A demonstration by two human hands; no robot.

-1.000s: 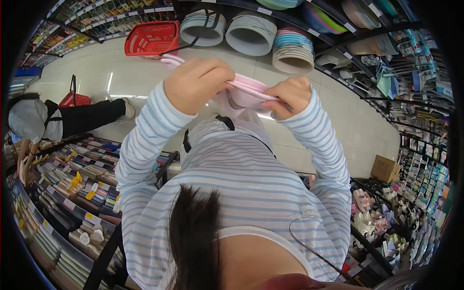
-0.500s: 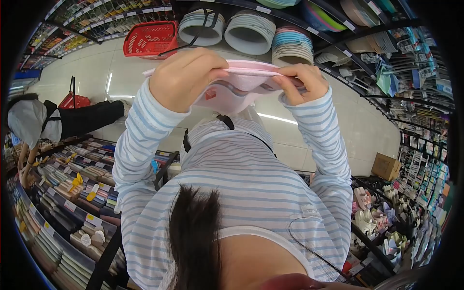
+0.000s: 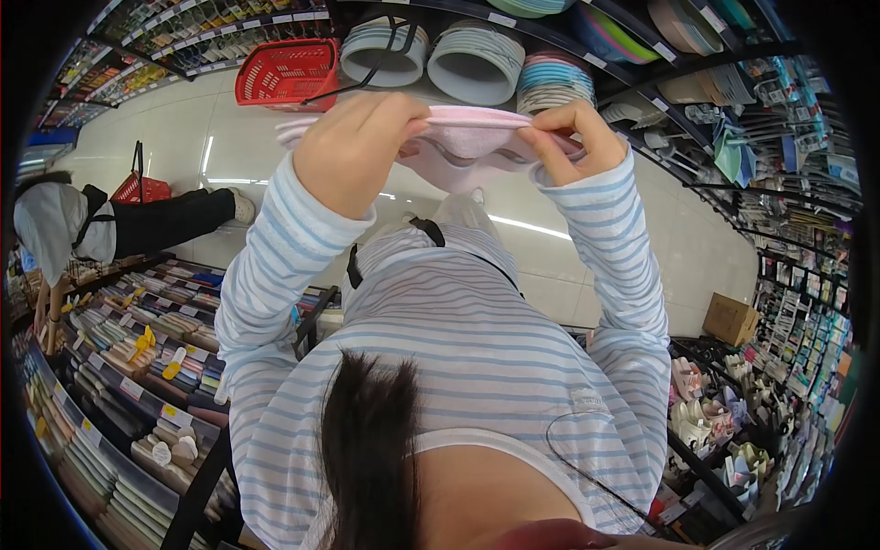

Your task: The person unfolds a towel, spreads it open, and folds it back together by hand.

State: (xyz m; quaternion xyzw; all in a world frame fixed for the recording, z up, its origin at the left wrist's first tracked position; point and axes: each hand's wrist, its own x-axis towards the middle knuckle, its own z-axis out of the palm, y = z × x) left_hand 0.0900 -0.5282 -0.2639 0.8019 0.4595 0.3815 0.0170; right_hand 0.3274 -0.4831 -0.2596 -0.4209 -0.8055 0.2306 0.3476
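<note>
A folded pink cloth (image 3: pixel 467 137) is stretched between both hands in front of the body, its lower part hanging loose. My left hand (image 3: pixel 356 147) is closed on its left part, with a short end sticking out beyond the wrist. The fingertips and thumb of my right hand (image 3: pixel 576 145) pinch the cloth near its right end. Below the hands are the striped shirt (image 3: pixel 486 339) and pale trousers.
A red basket (image 3: pixel 286 73) and stacked round basins (image 3: pixel 475 64) stand beyond the hands. Another person (image 3: pixel 137 227) leans over the shelf of folded textiles (image 3: pixel 137 339) at left. Shoes (image 3: pixel 701 412) and a cardboard box (image 3: pixel 731 318) are at right.
The pink cloth and both hands have risen slightly, and the hands are wider apart than a second ago. More of the cloth's hanging front showed half a second ago than now.
</note>
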